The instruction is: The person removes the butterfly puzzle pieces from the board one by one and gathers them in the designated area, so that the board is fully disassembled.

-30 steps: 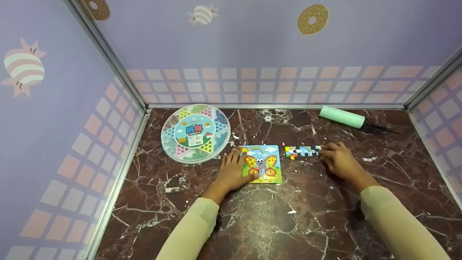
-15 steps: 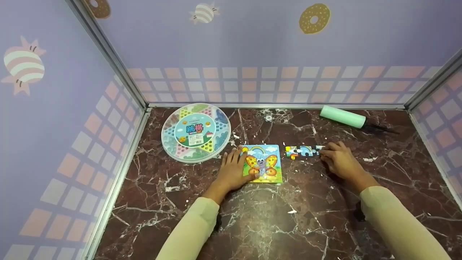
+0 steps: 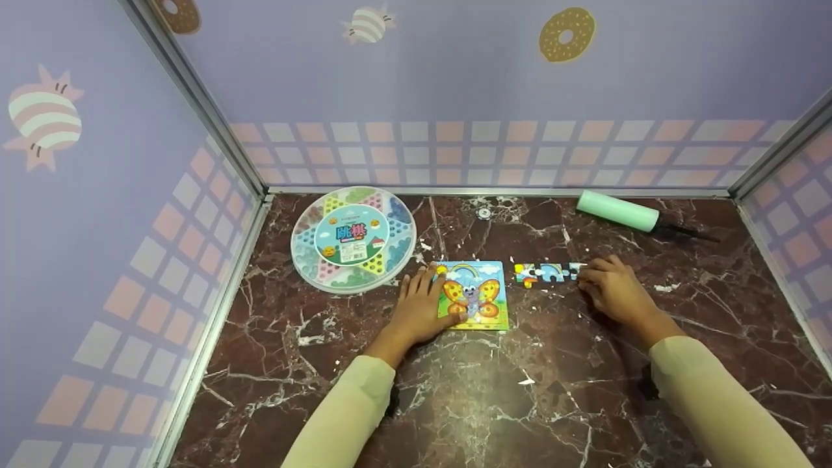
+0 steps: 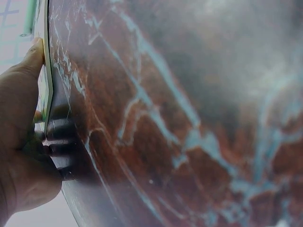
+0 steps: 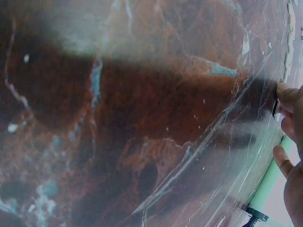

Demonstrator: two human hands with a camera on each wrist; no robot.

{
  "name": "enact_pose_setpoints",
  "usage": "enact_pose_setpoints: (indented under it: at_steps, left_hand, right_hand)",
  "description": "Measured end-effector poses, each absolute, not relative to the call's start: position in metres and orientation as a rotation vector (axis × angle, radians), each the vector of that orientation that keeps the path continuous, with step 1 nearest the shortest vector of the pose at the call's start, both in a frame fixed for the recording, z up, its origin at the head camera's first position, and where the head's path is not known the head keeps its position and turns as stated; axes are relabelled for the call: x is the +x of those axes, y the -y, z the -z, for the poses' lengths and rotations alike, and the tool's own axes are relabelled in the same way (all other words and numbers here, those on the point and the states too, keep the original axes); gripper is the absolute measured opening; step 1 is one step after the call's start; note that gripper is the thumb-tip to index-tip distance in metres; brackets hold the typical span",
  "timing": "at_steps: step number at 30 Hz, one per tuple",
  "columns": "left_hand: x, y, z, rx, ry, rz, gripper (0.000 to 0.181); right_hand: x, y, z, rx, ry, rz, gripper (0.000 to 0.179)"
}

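Observation:
My left hand [image 3: 419, 309] rests on the left part of a square butterfly puzzle [image 3: 481, 292], its fingers along the left edge and its thumb over the picture. From the left wrist, the thin board [image 4: 48, 75] appears edge-on beside that hand [image 4: 21, 137]. To the right of the board lies a short row of loose puzzle pieces [image 3: 551, 272] showing rainbow and sky. At the row's right end my right hand [image 3: 614, 289] pinches a puzzle piece [image 3: 576, 269], partly covered by the fingers. Thumb and fingertips meet at the thin piece [image 5: 276, 108] in the right wrist view.
A round Chinese checkers box [image 3: 352, 240] lies at the back left. The pale green cylinder [image 3: 616, 210] with a black rod is at the back right. A small round white object [image 3: 483, 213] sits near the back wall [image 3: 481, 156]. White flecks dot the marble tabletop [image 3: 468, 403].

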State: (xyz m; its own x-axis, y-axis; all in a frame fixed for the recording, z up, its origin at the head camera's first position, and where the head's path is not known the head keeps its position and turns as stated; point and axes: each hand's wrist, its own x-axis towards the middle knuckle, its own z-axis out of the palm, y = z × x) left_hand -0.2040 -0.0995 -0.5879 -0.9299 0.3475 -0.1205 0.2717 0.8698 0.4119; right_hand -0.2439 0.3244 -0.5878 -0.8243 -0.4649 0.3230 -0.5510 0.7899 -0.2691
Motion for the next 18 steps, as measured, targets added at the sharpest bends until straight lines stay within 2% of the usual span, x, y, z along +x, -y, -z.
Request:
enact_pose_setpoints:
  at_steps: [18]
  left_hand:
    - [-0.2052, 0.0993, 0.5902, 0.473, -2.848, -0.584, 0.099]
  right_hand:
    - [-0.2434, -0.3227, 0.5835, 0.711, 2.84, -0.506, 0.016]
